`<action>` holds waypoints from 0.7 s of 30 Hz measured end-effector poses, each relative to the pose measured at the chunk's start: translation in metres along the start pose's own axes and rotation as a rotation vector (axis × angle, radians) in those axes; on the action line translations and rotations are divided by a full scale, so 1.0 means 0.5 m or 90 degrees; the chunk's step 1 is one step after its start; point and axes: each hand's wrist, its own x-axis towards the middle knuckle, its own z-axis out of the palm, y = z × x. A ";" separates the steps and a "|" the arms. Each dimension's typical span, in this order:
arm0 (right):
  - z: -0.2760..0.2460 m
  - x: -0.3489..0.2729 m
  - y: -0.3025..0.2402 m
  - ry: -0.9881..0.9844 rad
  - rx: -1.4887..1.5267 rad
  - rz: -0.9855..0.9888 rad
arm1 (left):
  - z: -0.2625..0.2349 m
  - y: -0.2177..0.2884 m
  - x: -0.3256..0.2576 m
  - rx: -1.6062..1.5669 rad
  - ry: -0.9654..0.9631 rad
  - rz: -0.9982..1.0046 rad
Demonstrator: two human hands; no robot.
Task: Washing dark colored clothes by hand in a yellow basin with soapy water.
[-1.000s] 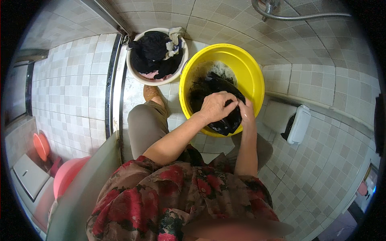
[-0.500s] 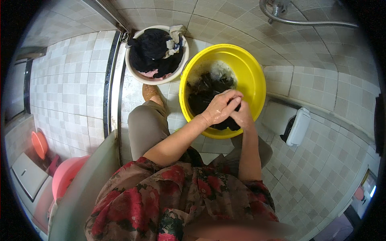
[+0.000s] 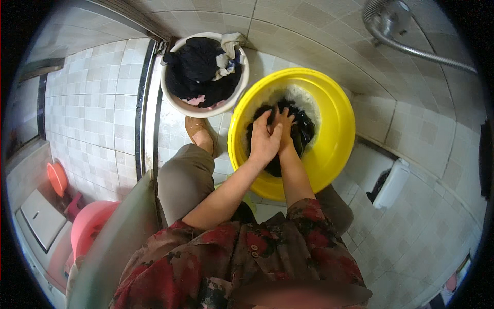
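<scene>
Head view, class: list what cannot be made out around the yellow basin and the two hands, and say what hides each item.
1. Head view: how many dark wet clothes lie in the yellow basin; suds and both hands cover them.
2. Right hand: its grip, overlapped by the left hand.
3. White tub: its lower contents, buried under the dark laundry.
4. Shower hose: its end, cut by the rim.

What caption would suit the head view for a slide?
Both hands, left hand and right hand, press dark laundry in a yellow basin.

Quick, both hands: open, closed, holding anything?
Left hand: open, flat on the dark laundry.
Right hand: on the same laundry, grip cannot be told.
</scene>
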 end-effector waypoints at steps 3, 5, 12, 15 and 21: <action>0.066 0.070 0.140 0.042 0.010 -0.045 | 0.011 0.016 0.002 -0.054 -0.014 -0.033; 0.058 0.076 0.137 0.077 -0.230 0.034 | 0.003 0.026 0.001 -0.027 -0.037 -0.088; -0.170 -0.064 0.148 0.115 1.155 0.261 | -0.003 0.087 0.008 -0.307 -0.061 -0.423; -0.234 -0.183 0.049 0.068 1.174 0.224 | -0.003 0.031 0.024 -0.506 -0.136 -0.497; -0.314 -0.401 -0.071 0.035 0.788 0.039 | 0.005 -0.033 0.036 -0.846 -0.240 -0.550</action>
